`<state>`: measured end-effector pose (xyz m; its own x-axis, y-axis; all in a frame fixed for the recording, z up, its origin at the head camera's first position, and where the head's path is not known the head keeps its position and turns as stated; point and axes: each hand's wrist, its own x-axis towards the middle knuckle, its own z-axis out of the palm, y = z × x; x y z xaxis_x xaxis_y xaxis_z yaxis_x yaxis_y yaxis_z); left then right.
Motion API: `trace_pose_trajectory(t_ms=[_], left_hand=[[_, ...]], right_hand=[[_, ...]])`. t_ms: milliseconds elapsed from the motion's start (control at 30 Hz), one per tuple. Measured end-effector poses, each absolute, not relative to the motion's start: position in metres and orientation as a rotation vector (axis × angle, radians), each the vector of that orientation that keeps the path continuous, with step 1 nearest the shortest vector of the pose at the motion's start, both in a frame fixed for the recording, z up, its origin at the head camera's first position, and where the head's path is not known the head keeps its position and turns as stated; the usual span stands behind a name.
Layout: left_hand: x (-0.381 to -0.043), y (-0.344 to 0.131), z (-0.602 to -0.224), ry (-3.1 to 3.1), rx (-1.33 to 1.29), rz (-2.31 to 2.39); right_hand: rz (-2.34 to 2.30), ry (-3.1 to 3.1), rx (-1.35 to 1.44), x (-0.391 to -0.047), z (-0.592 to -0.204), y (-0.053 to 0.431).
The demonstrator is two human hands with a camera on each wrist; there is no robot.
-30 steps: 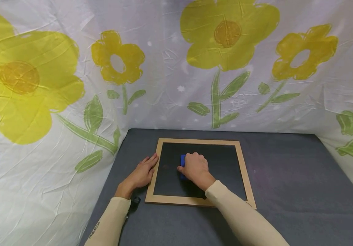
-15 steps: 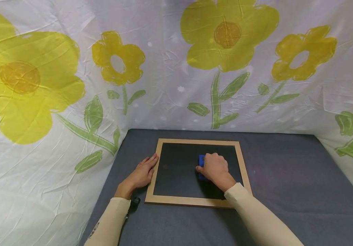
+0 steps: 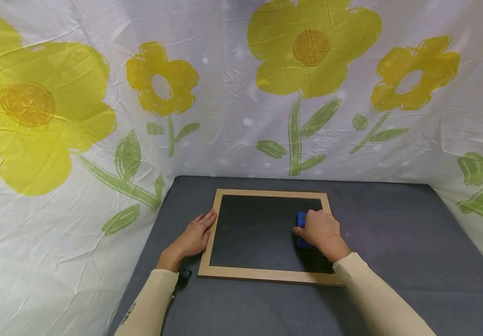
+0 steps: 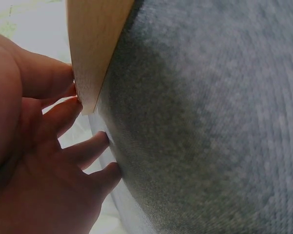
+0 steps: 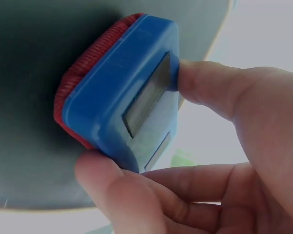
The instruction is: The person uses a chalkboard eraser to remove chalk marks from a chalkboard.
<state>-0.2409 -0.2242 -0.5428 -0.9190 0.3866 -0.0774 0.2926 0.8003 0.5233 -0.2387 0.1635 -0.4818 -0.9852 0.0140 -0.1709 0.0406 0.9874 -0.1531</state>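
Note:
A blackboard [image 3: 258, 233] with a pale wooden frame lies flat on the dark table. My right hand [image 3: 320, 232] grips a blue board eraser [image 5: 122, 83] between thumb and fingers. Its red fabric underside [image 5: 88, 63] sits against the black surface, near the board's right side. At the opposite side, my left hand [image 3: 192, 239] rests with fingers extended along the left edge of the frame. In the left wrist view the thumb and a finger of that hand touch the wooden frame [image 4: 94, 48], while other fingertips meet the grey cloth.
Grey cloth covers the table [image 3: 409, 242] around the board. A white curtain [image 3: 233, 126] with yellow flowers hangs behind and at the sides. By the left wrist is a small black object [image 3: 185, 275], part of it hidden by the sleeve.
My right hand has slid the board eraser rightward across the blackboard, from left of its middle to near the right frame. The left hand and the board have stayed in place.

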Motion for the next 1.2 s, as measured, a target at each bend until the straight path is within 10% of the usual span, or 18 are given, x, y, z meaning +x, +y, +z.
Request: trace_pose_trajectory(t_ms=[1200], left_hand=[[-0.241, -0.224, -0.545, 2.816, 0.556, 0.79]], right_hand=[[-0.219, 2.995, 0.022, -0.232, -0.484, 0.176]])
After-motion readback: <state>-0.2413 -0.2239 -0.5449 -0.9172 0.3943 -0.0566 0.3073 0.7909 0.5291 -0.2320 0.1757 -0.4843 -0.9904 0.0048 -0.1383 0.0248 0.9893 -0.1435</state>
